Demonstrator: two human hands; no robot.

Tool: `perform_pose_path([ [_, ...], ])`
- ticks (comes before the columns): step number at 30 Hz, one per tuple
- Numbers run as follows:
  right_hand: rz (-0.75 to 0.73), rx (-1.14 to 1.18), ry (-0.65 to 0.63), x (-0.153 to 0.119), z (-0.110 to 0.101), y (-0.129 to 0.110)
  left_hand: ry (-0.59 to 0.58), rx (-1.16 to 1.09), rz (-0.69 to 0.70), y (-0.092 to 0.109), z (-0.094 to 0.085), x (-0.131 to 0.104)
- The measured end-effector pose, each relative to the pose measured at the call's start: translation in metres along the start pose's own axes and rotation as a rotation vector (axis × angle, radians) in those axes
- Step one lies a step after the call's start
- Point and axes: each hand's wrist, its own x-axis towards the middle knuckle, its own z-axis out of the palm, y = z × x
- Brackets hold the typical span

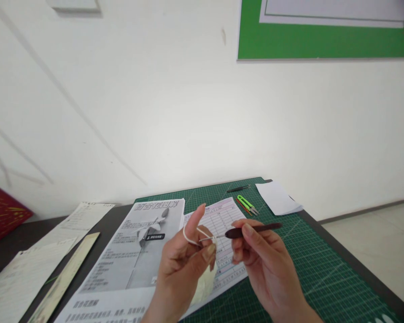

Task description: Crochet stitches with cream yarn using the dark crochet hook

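My right hand (262,255) is closed around the dark handle of a crochet hook (252,229), whose thin metal shaft points left. Loops of white yarn (190,241) run around the raised index finger of my left hand (183,262). The thumb and other fingers of that hand pinch the yarn close to the hook's tip, and the yarn meets the shaft there. Just below the left fingers shows a pale yellowish piece (204,285), partly hidden by the hand; I cannot make out whether it is attached to the yarn.
Under my hands lie a printed sheet with a flower picture (121,251) and a chart sheet (227,215) on a green cutting mat (323,269). Green thread snips (245,202), tweezers (239,189) and white paper (276,197) lie behind. More papers (74,229) are left; a wall stands beyond.
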Motion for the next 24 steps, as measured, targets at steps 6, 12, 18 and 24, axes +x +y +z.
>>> perform_pose_path([
  [6,-0.492,-0.452,-0.043,-0.007,-0.006,0.01,0.271,-0.021,-0.068,0.0,0.014,-0.005],
  [12,-1.055,-0.945,-0.333,-0.012,-0.01,0.009,0.266,-0.421,-0.283,0.005,0.014,-0.001],
  [18,-0.762,-0.71,-0.309,-0.011,-0.014,0.011,0.143,-0.557,-0.376,0.014,0.012,0.003],
  [24,-0.535,-0.377,-0.261,-0.008,-0.011,0.014,0.08,-0.548,-0.355,0.014,0.007,0.001],
])
